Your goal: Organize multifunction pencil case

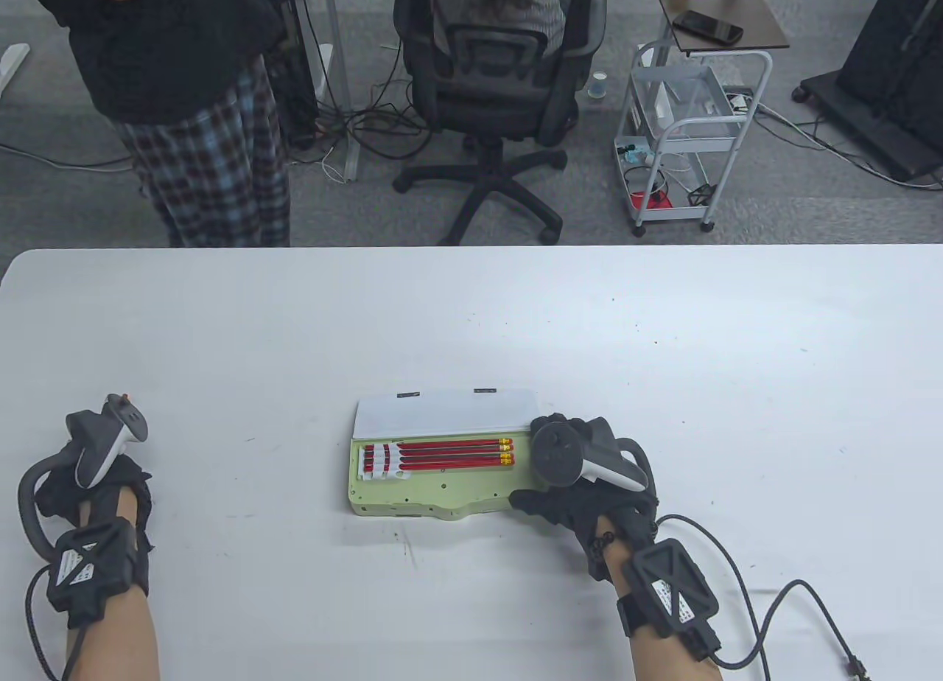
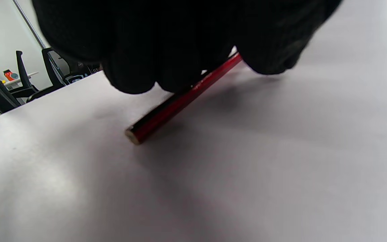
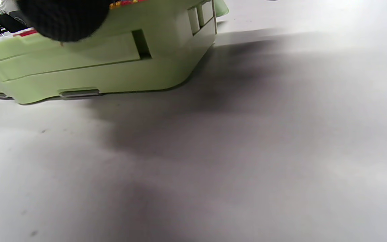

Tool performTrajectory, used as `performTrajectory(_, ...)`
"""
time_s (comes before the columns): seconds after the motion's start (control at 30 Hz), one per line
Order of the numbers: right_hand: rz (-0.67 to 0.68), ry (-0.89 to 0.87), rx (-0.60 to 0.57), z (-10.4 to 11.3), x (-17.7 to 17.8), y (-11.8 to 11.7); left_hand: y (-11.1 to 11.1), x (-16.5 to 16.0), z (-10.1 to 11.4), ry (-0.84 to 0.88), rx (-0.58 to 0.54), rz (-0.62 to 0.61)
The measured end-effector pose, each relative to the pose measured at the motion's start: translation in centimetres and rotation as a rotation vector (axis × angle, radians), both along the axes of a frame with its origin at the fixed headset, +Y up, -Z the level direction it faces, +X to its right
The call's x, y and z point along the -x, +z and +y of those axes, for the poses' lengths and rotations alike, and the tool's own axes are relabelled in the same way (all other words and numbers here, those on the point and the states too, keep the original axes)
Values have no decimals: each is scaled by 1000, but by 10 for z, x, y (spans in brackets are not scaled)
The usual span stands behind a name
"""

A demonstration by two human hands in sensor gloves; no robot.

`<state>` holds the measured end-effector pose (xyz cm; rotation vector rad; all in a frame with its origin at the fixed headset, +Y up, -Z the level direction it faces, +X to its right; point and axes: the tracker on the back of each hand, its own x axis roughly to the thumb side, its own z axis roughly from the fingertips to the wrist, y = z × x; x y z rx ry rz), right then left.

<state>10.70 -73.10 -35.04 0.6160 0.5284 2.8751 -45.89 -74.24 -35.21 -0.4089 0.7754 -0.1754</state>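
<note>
Left hand (image 1: pixel 88 489): near the table's (image 1: pixel 221 327) left edge, well apart from the case; fingers (image 2: pixel 136 64) curled around a loose red pencil (image 2: pixel 180 102), blunt end low over the tabletop.

Right hand (image 1: pixel 582 475): at the right end of the pencil case (image 1: pixel 435 493), fingers bent over the far corner and thumb at the near corner, clasping that end. Fingertip (image 3: pixel 62 20) seen resting on the case's upper rim in the right wrist view.

Pencil case: pale green, flat on the table, centred left to right, towards the near edge. White lid (image 1: pixel 446 414) open, leaning back along the far long side.

Stored pencils (image 1: pixel 449 452): red, side by side, lengthwise in the far half of the tray, erasers to the right, opposite ends under a white clip (image 1: pixel 379 461).

Open room: bare white tabletop between left hand and case; wide bare stretch beyond the lid to the far edge; bare surface right of the right hand.

Beyond far edge: office chair (image 1: pixel 490 99), white cart (image 1: pixel 681 143), standing person (image 1: pixel 191 106).
</note>
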Motion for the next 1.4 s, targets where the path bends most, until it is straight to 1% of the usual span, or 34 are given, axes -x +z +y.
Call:
performTrajectory(0.07, 1, 1, 0, 0, 0, 0, 0, 0, -1, 7, 0, 14)
performTrajectory(0.2, 1, 3, -1, 0, 0, 0, 0, 1, -2, -53, -15, -12)
performTrajectory(0.43, 1, 6, -2, 0, 1, 0, 0, -2, -3, -75, -28, -9)
performTrajectory(0.7, 1, 11, -1, 1, 0, 0, -5, -9, -6, -135, -13, -19)
performTrajectory(0.93, 1, 14, -3, 1, 1, 1, -8, -10, -9, -148, 15, -40)
performTrajectory(1.03, 0, 14, -3, 1, 2, 1, -8, -10, -10, -137, 29, -49)
performTrajectory(1.17, 1, 15, -2, 1, 2, 1, -6, -5, -14, -80, 27, -43)
performTrajectory(1.3, 1, 21, -1, 1, 2, 1, -3, -3, -12, -9, -16, -14)
performTrajectory(1.4, 0, 20, 0, 1, 2, 1, -3, -10, -6, 48, -69, -43)
